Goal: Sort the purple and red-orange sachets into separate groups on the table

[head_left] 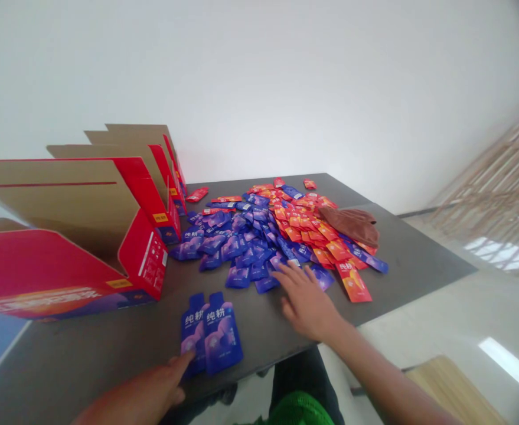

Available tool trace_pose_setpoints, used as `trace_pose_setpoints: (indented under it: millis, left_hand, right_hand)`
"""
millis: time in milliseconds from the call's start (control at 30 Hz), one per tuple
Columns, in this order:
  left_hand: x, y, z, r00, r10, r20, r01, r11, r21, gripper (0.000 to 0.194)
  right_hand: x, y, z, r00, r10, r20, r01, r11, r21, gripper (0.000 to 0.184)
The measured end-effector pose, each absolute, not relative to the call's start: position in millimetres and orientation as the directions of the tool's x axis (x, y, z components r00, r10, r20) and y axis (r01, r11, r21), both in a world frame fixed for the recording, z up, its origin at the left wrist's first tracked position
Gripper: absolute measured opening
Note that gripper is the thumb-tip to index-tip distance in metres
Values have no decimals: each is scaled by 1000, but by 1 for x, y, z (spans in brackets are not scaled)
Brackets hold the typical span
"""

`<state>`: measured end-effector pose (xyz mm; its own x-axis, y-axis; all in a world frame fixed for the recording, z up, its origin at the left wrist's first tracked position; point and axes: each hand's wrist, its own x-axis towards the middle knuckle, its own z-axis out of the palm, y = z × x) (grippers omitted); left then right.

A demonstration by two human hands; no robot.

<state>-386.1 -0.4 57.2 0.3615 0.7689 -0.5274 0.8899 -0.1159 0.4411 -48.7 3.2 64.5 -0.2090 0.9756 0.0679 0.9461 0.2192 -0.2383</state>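
Observation:
Two blue-purple pouches (221,336) lie side by side near the table's front edge, the right one slightly overlapping the left. My left hand (164,381) rests at the lower left of this pair, a finger stretched onto the left pouch and the thumb apart. Farther right, my right hand (306,298) reaches to the front of a heap of blue pouches (241,242), palm down and fingers spread. Its fingertips are at the nearest pouches; none is visibly gripped. Orange-red sachets (303,221) are heaped behind and to the right, and one longer orange sachet (353,283) lies beside the right hand.
Several open red cartons (150,260) with raised brown flaps stand in a row on the left. A brown cloth (352,223) lies over the heap's right side. The grey table (418,260) ends at a slanting right edge. A wooden stool or board (451,392) is below right.

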Motion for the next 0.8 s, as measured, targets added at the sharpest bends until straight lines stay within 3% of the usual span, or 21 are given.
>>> trace_pose_setpoints:
  millis: [133, 333, 500, 700, 800]
  left_hand:
    - [-372, 1, 85, 332, 670, -665, 932, -124, 341, 59]
    - [-367, 2, 92, 359, 684, -635, 926, -175, 335, 59]
    - [-370, 1, 92, 344, 704, -621, 933, -183, 309, 59]
    - [-358, 2, 100, 340, 678, -652, 937, -187, 294, 59]
    - [-355, 2, 102, 338, 684, -646, 936, -175, 305, 58]
  right_hand:
    - [5, 6, 47, -138, 989, -57, 987, 133, -87, 63]
    - [3, -15, 42, -121, 989, -85, 992, 116, -58, 59]
    - [-20, -33, 42, -130, 990, -49, 979, 120, -164, 51]
    - [-80, -32, 45, -96, 985, -145, 908, 27, -417, 38]
    - [-113, -19, 43, -122, 984, -133, 889, 49, -455, 38]
